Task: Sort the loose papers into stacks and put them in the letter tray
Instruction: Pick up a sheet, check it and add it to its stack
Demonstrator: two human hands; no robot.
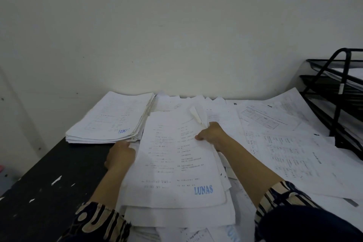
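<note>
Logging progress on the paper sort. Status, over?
Left hand and right hand both grip held bundle. Sorted stack far left. Letter tray far right, loose sheets between.

The single view comes from a camera on the person's head, looking forward and steeply down over a dark table (49, 173) toward a pale wall (176, 25) close behind it. It sits near enough that both forearms reach in from the bottom edge, and a black letter tray (337, 84) is cut off at the right edge.
</note>
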